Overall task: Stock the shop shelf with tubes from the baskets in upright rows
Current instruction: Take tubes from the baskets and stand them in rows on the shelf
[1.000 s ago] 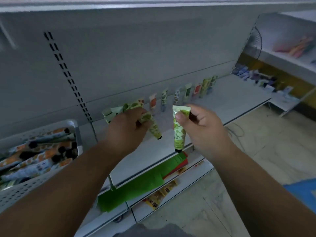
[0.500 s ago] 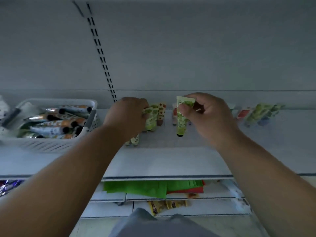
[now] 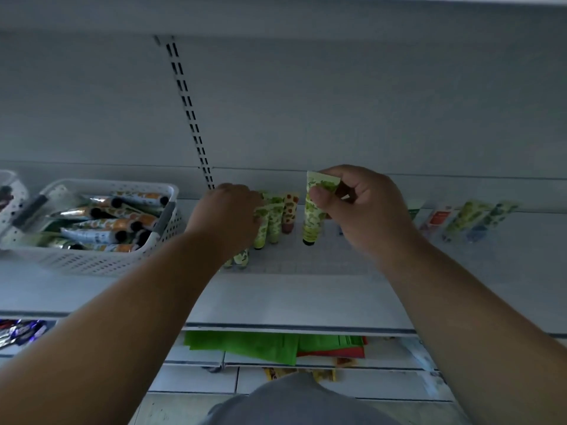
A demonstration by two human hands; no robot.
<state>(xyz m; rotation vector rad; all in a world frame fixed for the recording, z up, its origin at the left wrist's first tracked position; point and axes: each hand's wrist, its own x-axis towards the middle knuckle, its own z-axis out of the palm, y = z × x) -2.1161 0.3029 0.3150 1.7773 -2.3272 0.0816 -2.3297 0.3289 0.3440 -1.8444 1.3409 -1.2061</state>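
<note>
My right hand (image 3: 362,210) pinches a light green tube (image 3: 313,216) by its flat top end, cap down just above the white shelf (image 3: 300,289). My left hand (image 3: 225,217) grips several green tubes (image 3: 260,228), caps pointing down; two more tube ends (image 3: 241,259) peek out under its wrist. Green and orange-spotted tubes (image 3: 285,214) stand upright between my hands against the back panel. At the left sits a white perforated basket (image 3: 101,259) filled with lying tubes (image 3: 107,223).
More upright tubes (image 3: 466,220) line the shelf back to the right. A second basket's edge (image 3: 9,191) shows at far left. Green and red packets (image 3: 270,345) lie on the lower shelf. A slotted upright (image 3: 190,118) runs up the back panel.
The view swung to face the shelf squarely. Both hands moved forward to the shelf back, each carrying its tubes, the right one's tube now hanging cap down by the standing row.
</note>
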